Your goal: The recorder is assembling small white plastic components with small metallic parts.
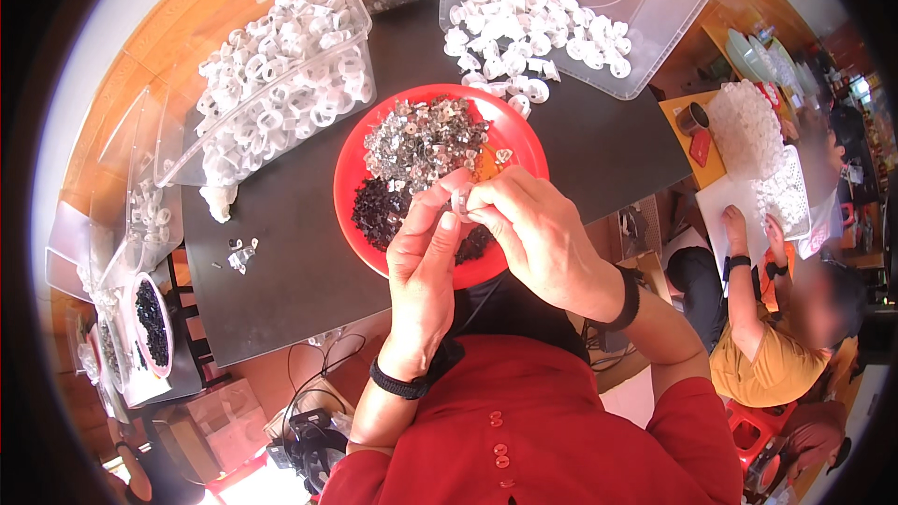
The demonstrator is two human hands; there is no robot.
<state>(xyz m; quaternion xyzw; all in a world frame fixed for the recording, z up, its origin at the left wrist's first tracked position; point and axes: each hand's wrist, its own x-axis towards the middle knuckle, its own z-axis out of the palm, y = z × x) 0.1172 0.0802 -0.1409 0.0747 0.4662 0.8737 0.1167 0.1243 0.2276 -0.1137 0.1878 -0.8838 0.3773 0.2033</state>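
Note:
My left hand point(423, 266) and my right hand point(541, 234) meet over the near half of a red round basin point(348, 178). Between their fingertips is a small white ring-shaped plastic part point(459, 202). The left hand pinches it from the left, its thumb nearest me. The right thumb and fingers close on its right side; whether they also hold a tiny piece is hidden. Under the hands, the basin carries a heap of silver metal pieces point(421, 140) and a pile of small black pieces point(376, 210).
The basin rests on a dark table point(281, 262). Behind it stand a clear bin of white plastic rings point(271, 84) and a tilted clear tray point(655, 28) with loose white parts point(524, 23). A few small pieces point(241, 254) lie at left. Another person point(762, 346) works at right.

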